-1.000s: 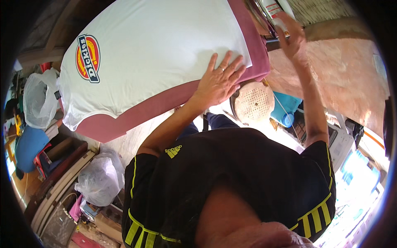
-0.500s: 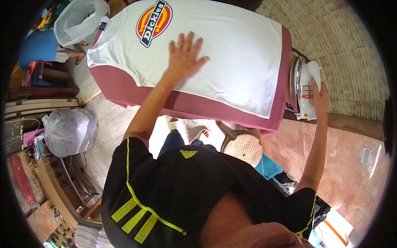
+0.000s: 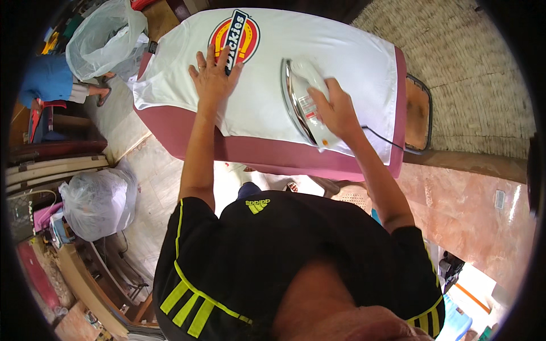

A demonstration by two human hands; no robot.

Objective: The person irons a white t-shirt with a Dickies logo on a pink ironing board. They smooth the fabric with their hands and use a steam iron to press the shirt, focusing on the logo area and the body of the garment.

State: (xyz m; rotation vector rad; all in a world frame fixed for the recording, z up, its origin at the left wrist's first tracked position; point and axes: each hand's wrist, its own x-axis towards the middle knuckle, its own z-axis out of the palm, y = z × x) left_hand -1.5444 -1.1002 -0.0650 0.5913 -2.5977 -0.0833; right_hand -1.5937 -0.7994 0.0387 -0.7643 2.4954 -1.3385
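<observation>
A white T-shirt with a large red, yellow and dark blue print lies spread on a padded ironing board with a mauve cover. My right hand is closed round the handle of a white iron with a shiny metal edge. The iron is over the middle of the shirt, slightly blurred; whether its plate touches the cloth I cannot tell. Fingers spread, my left hand lies on the shirt at the print's lower edge, left of the iron.
A metal iron rest juts from the board's right end, with the iron's dark cord running beside it. Clear plastic bags stand at the left. Behind the board's far left end a person in blue is partly visible.
My right hand has brought the iron from the rest at the right end leftward onto the shirt. My left hand has moved left, to the print's lower edge.
</observation>
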